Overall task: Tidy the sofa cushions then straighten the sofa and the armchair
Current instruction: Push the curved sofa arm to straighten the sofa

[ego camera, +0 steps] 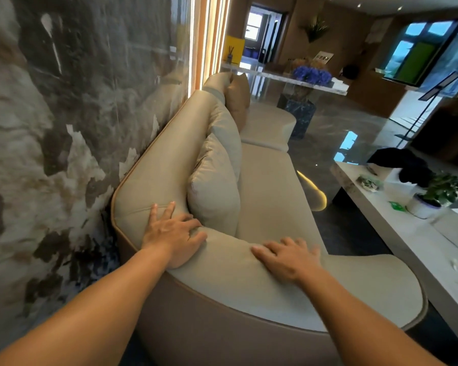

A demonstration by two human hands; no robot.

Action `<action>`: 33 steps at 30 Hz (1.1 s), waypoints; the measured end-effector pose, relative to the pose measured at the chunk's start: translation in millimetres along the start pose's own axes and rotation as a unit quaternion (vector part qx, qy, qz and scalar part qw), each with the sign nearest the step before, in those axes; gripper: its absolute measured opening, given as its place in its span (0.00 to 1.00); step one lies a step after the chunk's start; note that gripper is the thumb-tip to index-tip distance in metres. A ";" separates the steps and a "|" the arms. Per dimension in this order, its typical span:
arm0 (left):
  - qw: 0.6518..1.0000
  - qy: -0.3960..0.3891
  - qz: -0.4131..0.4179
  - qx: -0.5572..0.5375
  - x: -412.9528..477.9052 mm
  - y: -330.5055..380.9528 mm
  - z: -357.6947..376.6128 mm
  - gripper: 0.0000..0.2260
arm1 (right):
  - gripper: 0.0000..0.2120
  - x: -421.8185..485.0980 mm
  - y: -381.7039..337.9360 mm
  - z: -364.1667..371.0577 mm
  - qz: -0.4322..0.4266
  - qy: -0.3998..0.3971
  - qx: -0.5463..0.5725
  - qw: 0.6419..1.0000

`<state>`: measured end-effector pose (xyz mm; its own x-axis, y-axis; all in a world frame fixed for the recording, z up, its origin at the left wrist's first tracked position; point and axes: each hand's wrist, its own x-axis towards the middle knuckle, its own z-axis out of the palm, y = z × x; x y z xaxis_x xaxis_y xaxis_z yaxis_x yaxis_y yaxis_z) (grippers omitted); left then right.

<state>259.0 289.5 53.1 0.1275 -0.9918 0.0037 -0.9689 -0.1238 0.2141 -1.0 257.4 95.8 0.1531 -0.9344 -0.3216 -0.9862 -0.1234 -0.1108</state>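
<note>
Beige leather is what we are pressing on: the sofa (265, 180) is running away from us along the dark marbled wall (50, 114), and we are leaning over its near armrest. Our left hand (173, 233) is lying on the corner where the armrest meets the backrest, fingers (167, 211) spread apart and flat, clamped on nothing. Our right hand (288, 256) is resting palm down on the armrest top, fingers likewise apart and gripping nothing. Just beyond our left hand a pale cushion (214, 188) is leaning upright against the backrest, touching a second cushion (226, 130) behind it; a tan cushion (238, 95) is standing farther along. To our right a white desk (413, 249) is carrying a potted plant (434, 196). We are finding no brand, label or writing sharp enough to read.
</note>
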 end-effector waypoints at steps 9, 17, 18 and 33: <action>1.000 -0.001 0.004 0.007 0.1 -7.6 2.0 0.31 | 0.40 -1.3 13.5 24.5 -0.003 0.039 0.031 0.999; 1.000 0.004 0.017 0.010 -27.3 -13.1 2.6 0.30 | 0.41 -30.0 17.4 40.3 -0.010 0.043 0.026 0.999; 1.000 0.005 0.017 0.011 -31.5 -13.2 2.2 0.30 | 0.41 -35.1 16.9 41.3 -0.012 0.043 0.026 0.999; 0.997 0.025 -0.041 0.053 -35.7 -4.9 3.4 0.31 | 0.41 -68.4 26.4 60.6 0.130 0.080 0.026 0.988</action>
<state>258.5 325.4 48.6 0.2159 -0.9756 0.0397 -0.9713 -0.2105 0.1105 -33.6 338.3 57.9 -0.1211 -0.9737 -0.1928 -0.9855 0.1412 -0.0946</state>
